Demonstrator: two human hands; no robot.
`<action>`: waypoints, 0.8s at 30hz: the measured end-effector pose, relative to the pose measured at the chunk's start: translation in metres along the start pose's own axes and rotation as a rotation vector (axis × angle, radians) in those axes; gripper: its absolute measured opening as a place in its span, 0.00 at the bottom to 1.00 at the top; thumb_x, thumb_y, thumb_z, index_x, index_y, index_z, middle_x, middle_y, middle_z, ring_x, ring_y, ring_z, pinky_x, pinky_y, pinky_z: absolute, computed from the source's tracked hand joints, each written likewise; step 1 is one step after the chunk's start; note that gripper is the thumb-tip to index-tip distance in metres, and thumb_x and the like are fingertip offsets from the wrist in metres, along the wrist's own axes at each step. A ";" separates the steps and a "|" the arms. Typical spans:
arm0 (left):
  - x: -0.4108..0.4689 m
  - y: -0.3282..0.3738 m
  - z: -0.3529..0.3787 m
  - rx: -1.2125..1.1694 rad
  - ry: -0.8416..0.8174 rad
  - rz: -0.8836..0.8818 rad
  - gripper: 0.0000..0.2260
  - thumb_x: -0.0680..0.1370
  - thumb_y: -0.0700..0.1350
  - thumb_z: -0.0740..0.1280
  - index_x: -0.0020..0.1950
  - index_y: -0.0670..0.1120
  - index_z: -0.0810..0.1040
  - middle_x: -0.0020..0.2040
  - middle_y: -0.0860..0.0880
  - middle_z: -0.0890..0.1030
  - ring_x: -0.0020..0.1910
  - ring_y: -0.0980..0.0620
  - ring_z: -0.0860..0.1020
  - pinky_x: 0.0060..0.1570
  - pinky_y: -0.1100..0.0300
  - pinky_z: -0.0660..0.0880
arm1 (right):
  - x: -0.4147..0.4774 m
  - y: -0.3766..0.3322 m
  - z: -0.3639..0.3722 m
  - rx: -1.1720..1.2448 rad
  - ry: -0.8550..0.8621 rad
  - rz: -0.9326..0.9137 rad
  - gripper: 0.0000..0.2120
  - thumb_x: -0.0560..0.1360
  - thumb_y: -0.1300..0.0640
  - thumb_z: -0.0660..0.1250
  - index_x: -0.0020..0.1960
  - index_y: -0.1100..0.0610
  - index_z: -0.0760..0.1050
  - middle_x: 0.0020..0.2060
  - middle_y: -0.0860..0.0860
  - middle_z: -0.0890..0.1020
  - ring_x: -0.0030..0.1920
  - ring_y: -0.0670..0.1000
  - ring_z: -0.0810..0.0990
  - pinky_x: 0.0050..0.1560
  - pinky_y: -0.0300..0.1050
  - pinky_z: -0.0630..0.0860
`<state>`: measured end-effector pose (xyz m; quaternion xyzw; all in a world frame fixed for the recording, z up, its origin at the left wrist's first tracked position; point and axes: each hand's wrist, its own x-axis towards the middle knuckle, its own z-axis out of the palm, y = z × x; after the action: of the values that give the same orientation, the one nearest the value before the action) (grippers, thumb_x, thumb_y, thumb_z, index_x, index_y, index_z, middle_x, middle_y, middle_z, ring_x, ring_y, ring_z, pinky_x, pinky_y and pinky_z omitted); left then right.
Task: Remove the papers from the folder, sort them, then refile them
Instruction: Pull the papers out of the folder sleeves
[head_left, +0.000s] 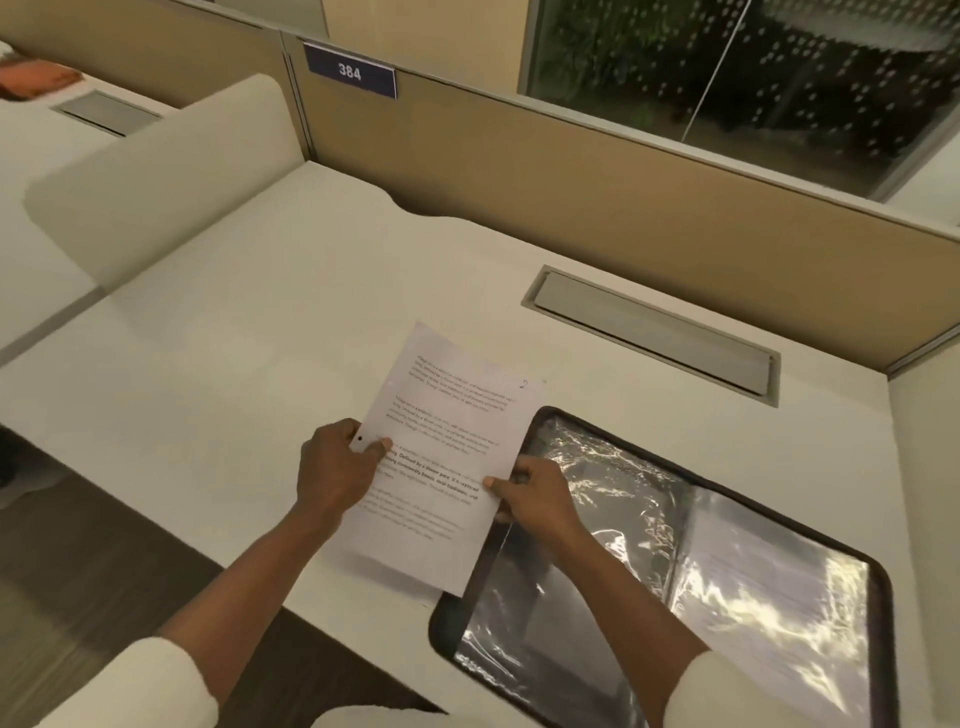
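Observation:
A printed white paper (447, 415) with a handwritten "2" at its top right corner is held just above the desk. My left hand (335, 470) pinches its left edge and my right hand (537, 493) pinches its right edge. To the right lies an open black folder (878, 577) with shiny clear plastic sleeves. Its left sleeve (597, 525) looks dark and empty. A printed sheet shows faintly through the right sleeve (769, 592). The paper's lower right corner overlaps the folder's left rim.
The white desk (234, 364) has a grey cable flap (649, 332) behind the folder. A tan partition (571, 197) with a "384" sign (349, 70) bounds the back. A rounded cream divider (166, 171) stands at the left. The desk's front edge runs under my forearms.

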<state>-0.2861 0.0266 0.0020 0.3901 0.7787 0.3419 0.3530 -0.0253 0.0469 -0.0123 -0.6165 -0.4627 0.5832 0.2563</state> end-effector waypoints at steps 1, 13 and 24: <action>0.006 -0.003 -0.001 0.050 0.011 0.002 0.08 0.78 0.49 0.78 0.50 0.46 0.84 0.45 0.50 0.87 0.42 0.48 0.86 0.45 0.48 0.85 | 0.003 0.002 0.008 -0.008 0.023 0.018 0.11 0.78 0.62 0.76 0.59 0.58 0.83 0.50 0.50 0.88 0.45 0.50 0.89 0.42 0.48 0.87; 0.040 -0.032 0.005 0.490 -0.021 -0.052 0.11 0.75 0.53 0.78 0.49 0.48 0.82 0.47 0.47 0.85 0.45 0.41 0.83 0.47 0.50 0.81 | 0.024 0.027 0.062 -0.466 0.229 0.091 0.14 0.74 0.48 0.79 0.48 0.54 0.77 0.42 0.47 0.84 0.41 0.50 0.85 0.47 0.51 0.84; 0.033 -0.016 0.015 0.903 0.045 0.062 0.22 0.78 0.54 0.75 0.61 0.43 0.72 0.58 0.43 0.80 0.56 0.41 0.82 0.50 0.50 0.76 | 0.020 0.019 0.067 -0.617 0.249 0.091 0.29 0.77 0.48 0.75 0.66 0.59 0.63 0.53 0.52 0.81 0.50 0.55 0.84 0.45 0.49 0.80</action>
<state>-0.2941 0.0508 -0.0283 0.5205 0.8453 -0.0133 0.1198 -0.0864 0.0409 -0.0506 -0.7516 -0.5547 0.3465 0.0859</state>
